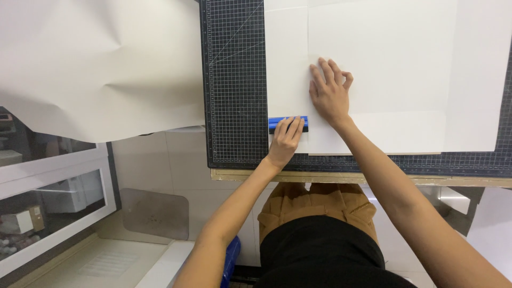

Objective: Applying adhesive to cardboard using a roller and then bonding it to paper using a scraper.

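Note:
My left hand [287,138] presses its fingers down on a blue flat scraper tool [277,122] that lies on a white sheet [285,64] at its near left part. My right hand [329,90] rests flat with fingers spread on a thicker white board [394,58] lying over that sheet. Both sheets lie on a dark gridded cutting mat [234,85]. The scraper's near edge is hidden under my left fingers.
A large loose sheet of white paper [101,58] hangs off the mat's left side. The table's wooden front edge [373,178] runs below the mat. A glass-fronted cabinet [53,197] stands at the lower left, above a tiled floor [154,165].

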